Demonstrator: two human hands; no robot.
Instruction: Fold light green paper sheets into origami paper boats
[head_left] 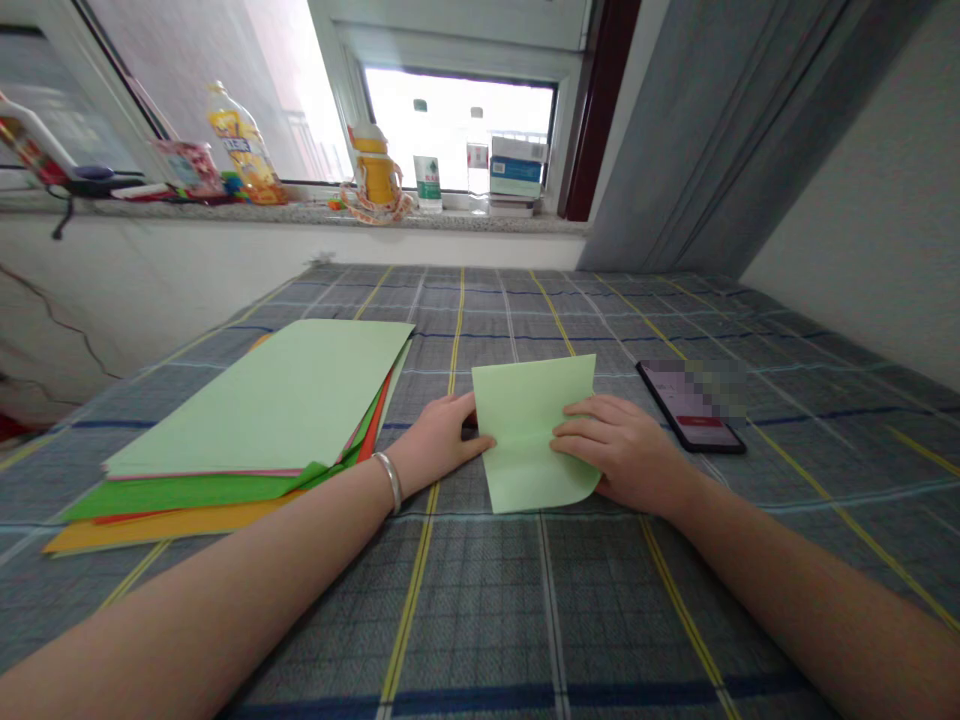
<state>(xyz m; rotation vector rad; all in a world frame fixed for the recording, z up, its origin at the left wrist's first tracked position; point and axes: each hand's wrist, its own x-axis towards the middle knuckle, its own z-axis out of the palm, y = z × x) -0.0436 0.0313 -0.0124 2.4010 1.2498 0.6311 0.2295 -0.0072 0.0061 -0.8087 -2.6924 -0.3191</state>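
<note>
A light green sheet of paper (529,420) with a faint crease across its middle is held up off the plaid cloth between my two hands. My left hand (442,435), with a silver bracelet at the wrist, pinches the sheet's left edge; the thumb lies on the front and the other fingers are behind it. On the right side, my right hand (626,445) grips the sheet with its fingers across the front face. Its thumb is hidden. The lower right corner of the paper curls slightly.
A stack of coloured paper (270,400) lies to the left, light green on top. To the right rests a phone (686,405). Bottles, a yellow cup (377,180) and boxes (516,170) stand on the windowsill (300,213) behind the plaid surface (480,620).
</note>
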